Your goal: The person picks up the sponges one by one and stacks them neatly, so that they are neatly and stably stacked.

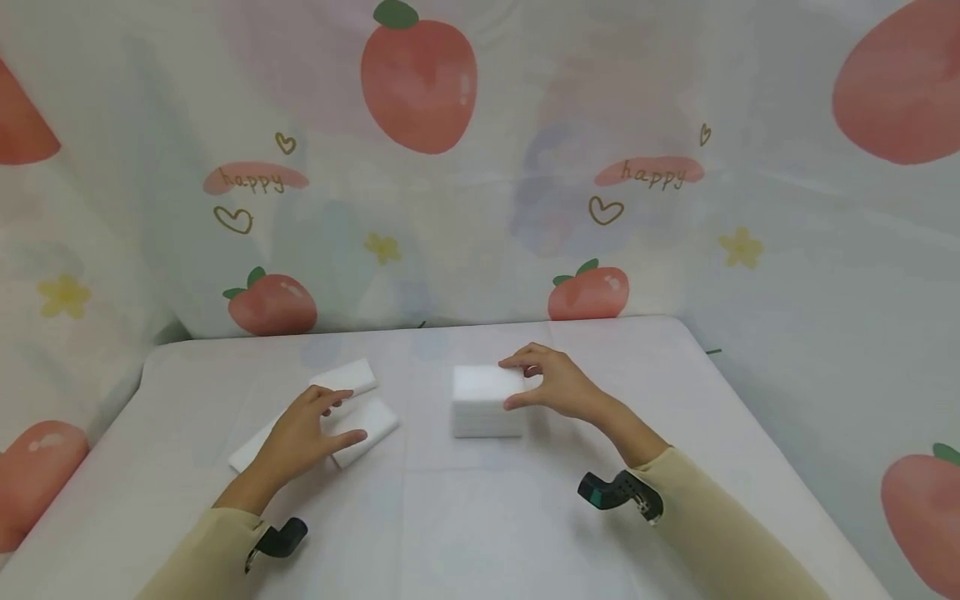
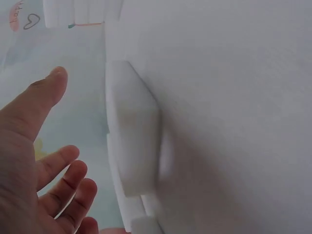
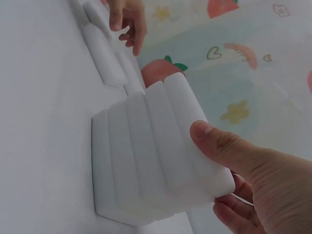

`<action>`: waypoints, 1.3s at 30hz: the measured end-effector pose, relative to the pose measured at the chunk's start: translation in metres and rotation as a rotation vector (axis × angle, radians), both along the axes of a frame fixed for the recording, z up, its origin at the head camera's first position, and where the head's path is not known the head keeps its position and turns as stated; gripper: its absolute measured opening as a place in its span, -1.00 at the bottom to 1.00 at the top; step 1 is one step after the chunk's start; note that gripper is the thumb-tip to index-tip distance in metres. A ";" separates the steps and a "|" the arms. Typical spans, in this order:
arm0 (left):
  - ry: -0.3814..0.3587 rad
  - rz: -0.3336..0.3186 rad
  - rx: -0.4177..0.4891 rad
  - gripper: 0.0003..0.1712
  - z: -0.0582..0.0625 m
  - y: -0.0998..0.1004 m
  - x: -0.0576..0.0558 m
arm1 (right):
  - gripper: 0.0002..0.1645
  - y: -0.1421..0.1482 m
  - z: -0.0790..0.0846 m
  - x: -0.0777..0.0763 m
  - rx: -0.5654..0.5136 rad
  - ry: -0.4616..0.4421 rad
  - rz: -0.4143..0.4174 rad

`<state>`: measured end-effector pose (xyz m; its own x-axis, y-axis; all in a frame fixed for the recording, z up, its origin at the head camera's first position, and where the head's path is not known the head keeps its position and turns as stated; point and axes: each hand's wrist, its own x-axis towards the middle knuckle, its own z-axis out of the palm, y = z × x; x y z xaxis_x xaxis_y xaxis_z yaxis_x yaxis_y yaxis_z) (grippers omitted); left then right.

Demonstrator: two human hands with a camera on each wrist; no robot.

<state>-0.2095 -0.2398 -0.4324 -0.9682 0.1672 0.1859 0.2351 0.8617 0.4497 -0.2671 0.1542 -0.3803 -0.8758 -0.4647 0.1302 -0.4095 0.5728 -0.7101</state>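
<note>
Several white sponge blocks are piled in a neat stack (image 1: 483,419) near the middle of the table. My right hand (image 1: 566,390) is at the stack's right end, with thumb and fingers pinching the top white sponge (image 3: 183,112) on opposite sides. Over on the left, my left hand (image 1: 296,442) hovers with fingers spread and holds nothing. Below and around it lie loose white sponges: a near one (image 1: 372,435), a far one (image 1: 352,377) and a left one (image 1: 251,447) partly hidden by the hand.
A pale cloth covers the table (image 1: 465,525). Behind it hangs a printed curtain (image 1: 480,217) with peaches, hearts and flowers. Each sleeve has a black wrist camera (image 1: 618,492) at the cuff.
</note>
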 end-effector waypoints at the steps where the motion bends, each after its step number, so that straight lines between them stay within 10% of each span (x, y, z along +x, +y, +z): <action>1: -0.014 0.004 -0.019 -0.10 -0.001 -0.002 0.001 | -0.25 0.000 0.000 0.000 0.002 0.001 -0.001; 13: 0.076 -0.015 -0.093 -0.06 -0.019 -0.006 0.008 | -0.22 0.001 -0.006 0.001 -0.012 -0.006 -0.011; 39: 0.051 -0.049 -0.106 -0.17 -0.018 -0.004 0.011 | -0.20 0.001 -0.003 -0.001 -0.012 -0.014 0.012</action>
<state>-0.1988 -0.2439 -0.4507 -0.9482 0.2356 0.2132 0.2985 0.8904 0.3436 -0.2680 0.1554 -0.3835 -0.8721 -0.4735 0.1233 -0.4060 0.5595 -0.7226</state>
